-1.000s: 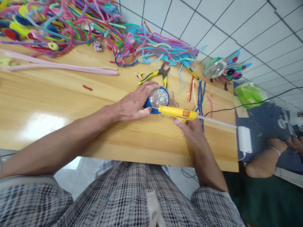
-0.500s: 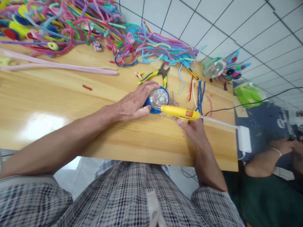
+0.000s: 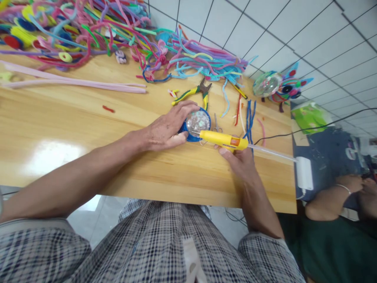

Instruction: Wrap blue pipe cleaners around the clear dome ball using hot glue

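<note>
Since the earliest frame, the one yellow glue gun (image 3: 222, 139) has shifted slightly rightward, while the one blue-rimmed round piece (image 3: 198, 122) stays in place on the desk (image 3: 165, 173). The left hand (image 3: 165, 127) reaches in from the left of that piece, its fingers spread apart around the side, thumb at the near edge and fingertips at the far edge, clamping it. The right hand (image 3: 240, 161), to the right of the piece and nearer the person, has its fingers wrapped round the gun's grip; the nozzle points at the near part of the rim, contact hard to tell. One clear glue stick (image 3: 272, 152) juts from the gun's back. Beyond the piece lies one pair of pliers (image 3: 204, 89); just right of it, one small pair of scissors (image 3: 216, 125); farther right, several crossed blue stems (image 3: 249, 118), too tangled to count. Well left of it sits one short red scrap (image 3: 108, 109). Inside the piece, whitish, shiny bits show. Far right and beyond it, one animal figure (image 3: 287, 90) has a clear globe (image 3: 267, 84), its contents unclear.
</note>
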The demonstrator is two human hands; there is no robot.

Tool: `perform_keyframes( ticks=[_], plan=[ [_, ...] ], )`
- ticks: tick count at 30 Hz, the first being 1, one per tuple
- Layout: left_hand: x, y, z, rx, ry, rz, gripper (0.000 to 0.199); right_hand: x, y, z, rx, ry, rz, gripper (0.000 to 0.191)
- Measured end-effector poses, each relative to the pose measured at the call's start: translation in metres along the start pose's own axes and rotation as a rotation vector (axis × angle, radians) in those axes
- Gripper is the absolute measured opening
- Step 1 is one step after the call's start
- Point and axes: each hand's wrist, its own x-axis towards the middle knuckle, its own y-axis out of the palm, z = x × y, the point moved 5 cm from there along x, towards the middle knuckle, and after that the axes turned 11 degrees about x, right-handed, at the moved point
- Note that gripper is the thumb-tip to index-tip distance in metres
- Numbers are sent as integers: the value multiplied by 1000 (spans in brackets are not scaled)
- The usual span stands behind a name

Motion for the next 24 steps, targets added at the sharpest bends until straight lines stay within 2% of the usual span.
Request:
perform_keyframes(
  ticks=[7,19,24],
  plan=[
    [0,0,-1,31,31,-12,75,0,2,2,16,-37,26,22],
    [0,0,0,30,60,-20,72,1,-2,3,14,3,-12,33],
    [0,1,-1,11,56,-45,72,2,2,3,16,-17,-3,32]
  ],
)
